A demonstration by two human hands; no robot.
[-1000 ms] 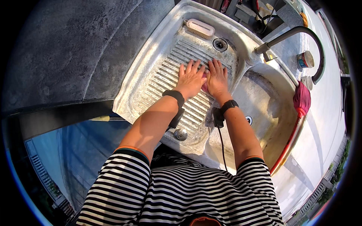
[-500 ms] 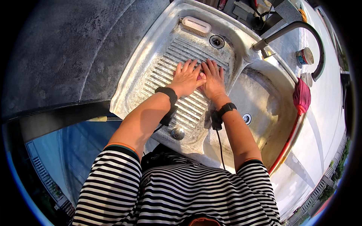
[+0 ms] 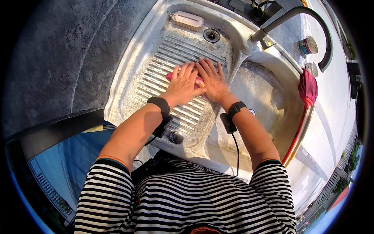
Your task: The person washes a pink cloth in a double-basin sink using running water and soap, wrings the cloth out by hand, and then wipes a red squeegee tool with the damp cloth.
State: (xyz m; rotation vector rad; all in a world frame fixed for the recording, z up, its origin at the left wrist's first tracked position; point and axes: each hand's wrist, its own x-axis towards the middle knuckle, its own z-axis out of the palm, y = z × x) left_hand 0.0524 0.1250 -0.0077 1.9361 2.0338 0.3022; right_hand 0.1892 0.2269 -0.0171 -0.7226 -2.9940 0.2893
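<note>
Both my hands lie flat, side by side, on a small pink cloth on the ribbed washboard [image 3: 186, 121] of a stone-like sink. My left hand [image 3: 180, 86] presses the cloth with fingers stretched out. Beside it, my right hand [image 3: 213, 82] rests with spread fingers, the two thumbs close together. The pink cloth [image 3: 169, 77] shows at the left edge of my left hand and between the hands; the rest is hidden beneath them. I wear a black band with a small box and cable on each wrist.
A scrub brush [image 3: 188, 19] lies at the far end near a drain hole [image 3: 211, 35]. To the right is a deeper basin [image 3: 255, 84] with a curved grey faucet [image 3: 296, 11]. A bundled pink cloth on a red pole [image 3: 307, 89] leans along its rim, near small tubs [image 3: 309, 45].
My hands have shifted slightly over the ribs, and more of the pink cloth now shows beside and between them. The whole view has moved a little, so the sink sits further left.
</note>
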